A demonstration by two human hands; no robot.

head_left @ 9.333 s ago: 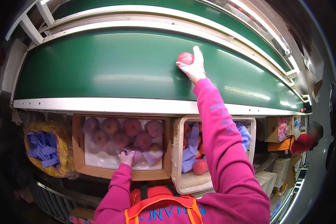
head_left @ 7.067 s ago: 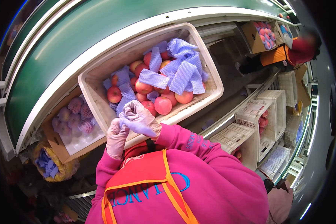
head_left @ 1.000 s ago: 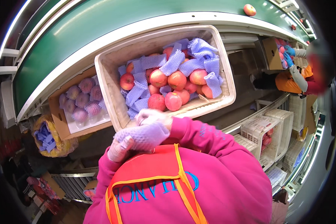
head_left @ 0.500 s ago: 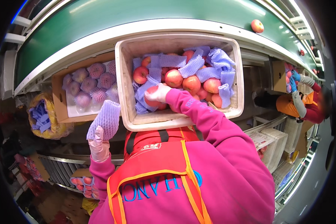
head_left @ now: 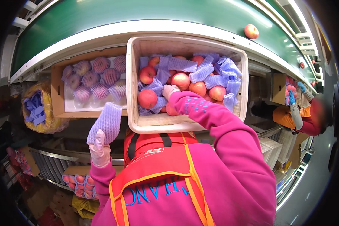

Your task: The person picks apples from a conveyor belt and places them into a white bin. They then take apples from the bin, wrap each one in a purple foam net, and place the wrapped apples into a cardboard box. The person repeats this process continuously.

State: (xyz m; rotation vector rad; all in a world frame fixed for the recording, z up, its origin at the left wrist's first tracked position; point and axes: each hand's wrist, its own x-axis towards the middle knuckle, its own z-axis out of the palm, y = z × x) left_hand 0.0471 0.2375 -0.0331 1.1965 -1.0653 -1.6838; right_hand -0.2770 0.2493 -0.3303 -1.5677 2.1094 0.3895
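My left hand (head_left: 100,150), in a pale glove, grips a purple foam net sleeve (head_left: 106,122) and holds it up left of the crate. Inside the white plastic crate (head_left: 188,126), my gloved right hand (head_left: 171,91) reaches down among red apples (head_left: 197,88). Its fingertips are hidden, so I cannot see whether they grip anything. Just left of that hand sits a large apple (head_left: 147,98). Loose purple foam sleeves (head_left: 182,64) lie over and between the apples.
A cardboard box (head_left: 58,90) left of the crate holds several sleeved apples on a white tray. A yellow bag (head_left: 53,126) of foam sleeves stands farther left. Beyond runs a green conveyor (head_left: 147,10) carrying an apple (head_left: 251,31). A co-worker (head_left: 301,115) works at the right.
My right hand has left the large apple at the crate's left and moved right, deeper among the others. My left hand still holds the sleeve. The view has shifted slightly.
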